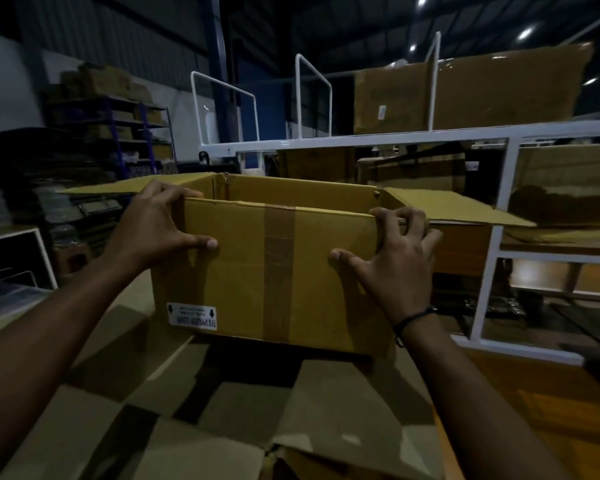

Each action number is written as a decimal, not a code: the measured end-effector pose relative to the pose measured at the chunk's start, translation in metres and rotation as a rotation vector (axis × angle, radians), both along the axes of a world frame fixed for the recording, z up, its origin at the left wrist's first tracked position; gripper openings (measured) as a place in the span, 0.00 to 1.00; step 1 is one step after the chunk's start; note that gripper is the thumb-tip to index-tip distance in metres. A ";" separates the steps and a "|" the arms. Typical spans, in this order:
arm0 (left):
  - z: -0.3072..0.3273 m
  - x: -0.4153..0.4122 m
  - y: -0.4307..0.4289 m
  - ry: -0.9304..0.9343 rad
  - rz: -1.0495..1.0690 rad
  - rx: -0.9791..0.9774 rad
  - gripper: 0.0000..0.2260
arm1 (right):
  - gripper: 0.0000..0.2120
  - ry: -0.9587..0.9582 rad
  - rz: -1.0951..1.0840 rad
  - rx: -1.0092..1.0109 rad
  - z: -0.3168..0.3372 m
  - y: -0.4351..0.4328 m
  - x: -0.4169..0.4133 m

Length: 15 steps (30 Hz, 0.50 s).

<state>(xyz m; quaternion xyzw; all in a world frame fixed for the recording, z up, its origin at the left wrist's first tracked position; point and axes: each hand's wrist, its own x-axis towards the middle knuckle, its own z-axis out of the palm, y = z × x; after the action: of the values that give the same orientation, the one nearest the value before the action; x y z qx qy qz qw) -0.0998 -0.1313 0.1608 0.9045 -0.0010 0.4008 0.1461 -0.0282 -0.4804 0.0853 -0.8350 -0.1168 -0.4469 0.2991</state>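
An open brown cardboard box (243, 271) fills the middle of the head view. A strip of brown tape runs down its near face and a white label sits upside down at its lower left. Two top flaps spread out to the left and right. My left hand (153, 226) grips the box's upper left corner, fingers curled over the edge and thumb pressed on the near face. My right hand (399, 258) grips the upper right corner the same way. The box is held above flattened cardboard; its inside is hidden.
Flattened cardboard sheets (194, 410) cover the surface below. A white metal rack (492, 271) with large cartons (499, 88) on top stands behind and to the right. Dark shelving (118, 133) with boxes lines the left wall. An orange wooden surface (551, 410) lies at lower right.
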 end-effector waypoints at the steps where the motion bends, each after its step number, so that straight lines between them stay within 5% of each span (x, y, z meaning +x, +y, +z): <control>1: -0.002 0.001 0.010 0.005 -0.001 -0.008 0.41 | 0.42 0.002 -0.003 -0.004 0.000 0.009 0.000; 15: -0.030 -0.004 0.070 0.052 0.036 -0.081 0.39 | 0.41 0.043 0.000 -0.052 -0.012 0.068 -0.007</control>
<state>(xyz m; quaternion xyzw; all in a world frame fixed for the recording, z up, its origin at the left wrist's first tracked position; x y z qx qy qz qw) -0.1037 -0.0616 0.1306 0.9077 0.0351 0.3795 0.1755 -0.0353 -0.4123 0.0737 -0.8519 -0.1219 -0.4256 0.2797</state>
